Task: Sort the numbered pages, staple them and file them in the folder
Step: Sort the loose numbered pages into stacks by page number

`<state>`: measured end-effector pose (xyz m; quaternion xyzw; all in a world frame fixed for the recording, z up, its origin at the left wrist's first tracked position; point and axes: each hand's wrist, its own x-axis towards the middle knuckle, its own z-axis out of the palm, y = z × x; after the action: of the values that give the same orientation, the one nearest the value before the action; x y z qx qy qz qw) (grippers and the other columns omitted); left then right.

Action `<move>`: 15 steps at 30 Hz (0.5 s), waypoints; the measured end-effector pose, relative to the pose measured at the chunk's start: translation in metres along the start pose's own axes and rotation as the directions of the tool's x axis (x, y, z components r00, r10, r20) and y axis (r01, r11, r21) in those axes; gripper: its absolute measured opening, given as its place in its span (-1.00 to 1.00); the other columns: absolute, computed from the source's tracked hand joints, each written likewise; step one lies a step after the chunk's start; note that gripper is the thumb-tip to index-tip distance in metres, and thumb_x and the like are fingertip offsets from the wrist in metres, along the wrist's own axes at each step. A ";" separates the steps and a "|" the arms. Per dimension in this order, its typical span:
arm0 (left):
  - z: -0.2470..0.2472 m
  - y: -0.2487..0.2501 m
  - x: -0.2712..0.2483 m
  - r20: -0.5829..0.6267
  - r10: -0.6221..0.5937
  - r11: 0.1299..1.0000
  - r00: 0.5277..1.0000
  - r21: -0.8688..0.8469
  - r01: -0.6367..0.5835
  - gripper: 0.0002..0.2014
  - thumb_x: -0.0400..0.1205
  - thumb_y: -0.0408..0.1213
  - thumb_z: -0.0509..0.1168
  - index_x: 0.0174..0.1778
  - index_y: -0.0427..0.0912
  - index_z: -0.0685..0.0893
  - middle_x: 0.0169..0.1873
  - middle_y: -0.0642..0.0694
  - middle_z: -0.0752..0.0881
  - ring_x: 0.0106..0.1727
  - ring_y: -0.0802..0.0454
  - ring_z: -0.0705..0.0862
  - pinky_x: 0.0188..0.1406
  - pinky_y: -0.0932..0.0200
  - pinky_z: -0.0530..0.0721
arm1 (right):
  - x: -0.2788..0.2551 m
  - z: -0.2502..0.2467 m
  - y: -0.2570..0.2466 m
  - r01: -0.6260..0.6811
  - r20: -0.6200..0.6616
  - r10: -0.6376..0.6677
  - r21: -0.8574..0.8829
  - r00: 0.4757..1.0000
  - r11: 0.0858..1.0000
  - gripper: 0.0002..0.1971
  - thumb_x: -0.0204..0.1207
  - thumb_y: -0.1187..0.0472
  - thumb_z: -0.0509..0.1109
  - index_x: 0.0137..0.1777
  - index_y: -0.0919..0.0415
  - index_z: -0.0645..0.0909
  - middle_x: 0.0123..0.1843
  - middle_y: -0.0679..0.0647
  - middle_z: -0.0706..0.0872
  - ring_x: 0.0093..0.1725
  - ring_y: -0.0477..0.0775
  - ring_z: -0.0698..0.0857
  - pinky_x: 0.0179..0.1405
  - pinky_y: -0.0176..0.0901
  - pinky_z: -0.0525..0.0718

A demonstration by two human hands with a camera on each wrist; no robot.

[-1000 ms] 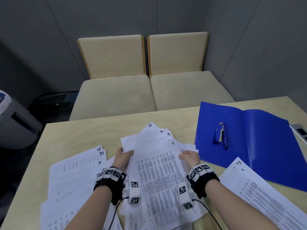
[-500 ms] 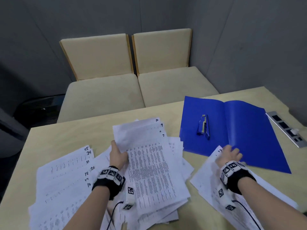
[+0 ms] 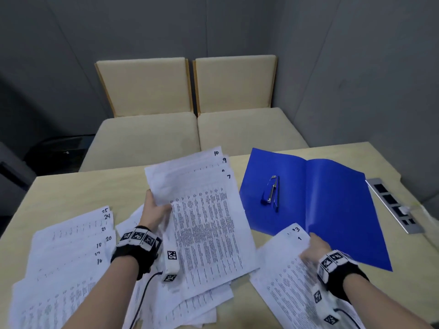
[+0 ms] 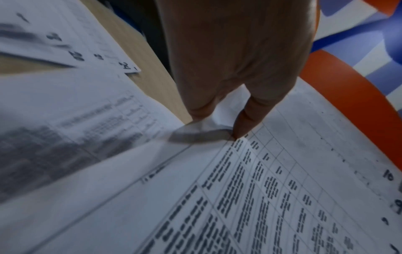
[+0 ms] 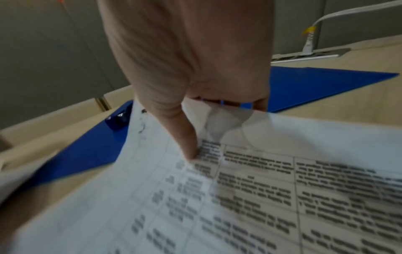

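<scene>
Head view shows the left hand at about 9 o'clock from the table's centre, its thumb and fingers closed on the left edge of a fanned sheaf of pages whose corners read 10, 9 and 7. That sheaf is lifted at its far end and lies over more loose sheets near 6 o'clock. Left wrist view confirms the pinch: the thumb presses on the top sheet, with the other fingers hidden under the paper.

At 4 o'clock the right hand grips the far edge of a second, smaller stack marked 1 and 3. In the right wrist view the thumb lies on the printed face and the fingers curl beneath, showing faintly through the sheet, which is raised off the table.

A third spread of pages, numbered 16 to 25, rests flat at 8 o'clock. The blue folder lies open at 2 o'clock, its near edge partly under the right-hand stack. The stapler sits on the folder's left leaf. A grey socket strip lies at 3 o'clock.
</scene>
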<state>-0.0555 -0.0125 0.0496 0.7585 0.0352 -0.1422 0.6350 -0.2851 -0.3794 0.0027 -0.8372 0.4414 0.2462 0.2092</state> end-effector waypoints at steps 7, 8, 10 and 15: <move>0.056 0.023 0.008 -0.015 0.009 0.997 1.000 -0.076 -0.010 -0.54 0.47 -0.66 0.27 0.20 -0.19 0.38 0.03 -0.10 0.58 0.13 -0.15 0.59 0.23 -0.10 0.58 | 0.003 -0.062 0.045 0.115 0.050 -0.190 0.634 0.981 0.765 -0.79 0.25 0.47 0.43 -0.12 0.29 0.70 -0.14 0.27 0.78 -0.14 0.22 0.74 -0.06 -0.01 0.65; 0.068 0.028 0.006 -0.029 0.011 0.998 1.000 -0.065 -0.012 -0.53 0.49 -0.68 0.24 0.25 -0.24 0.36 0.04 -0.11 0.57 0.12 -0.14 0.58 0.19 -0.03 0.58 | 0.004 -0.076 0.056 0.083 0.054 -0.169 0.702 0.984 0.707 -0.80 0.29 0.48 0.42 -0.08 0.33 0.70 -0.13 0.33 0.78 -0.12 0.28 0.75 -0.01 0.06 0.66; 0.091 0.033 0.000 -0.056 0.022 0.999 0.998 -0.028 -0.024 -0.52 0.52 -0.70 0.17 0.32 -0.28 0.33 0.10 -0.16 0.54 0.12 -0.11 0.56 0.22 0.05 0.55 | 0.009 -0.102 0.079 0.045 0.027 -0.107 0.782 0.994 0.622 -0.85 0.37 0.47 0.33 -0.12 0.33 0.69 -0.17 0.31 0.76 -0.11 0.30 0.72 -0.01 0.12 0.65; 0.134 0.025 -0.009 -0.005 0.003 1.000 1.000 0.017 -0.003 -0.47 0.54 -0.70 0.09 0.42 -0.30 0.25 0.18 -0.17 0.52 0.26 -0.18 0.56 0.27 0.09 0.48 | 0.015 -0.156 0.108 0.146 -0.146 -0.025 0.925 0.989 0.350 -0.81 0.09 0.39 0.28 -0.46 0.19 0.28 -0.41 0.10 0.31 -0.44 0.09 0.34 -0.44 -0.10 0.40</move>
<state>-0.0808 -0.1469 0.0553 0.7642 0.0347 -0.1395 0.6287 -0.3336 -0.5342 0.1030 -0.6037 0.4690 -0.1040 0.6362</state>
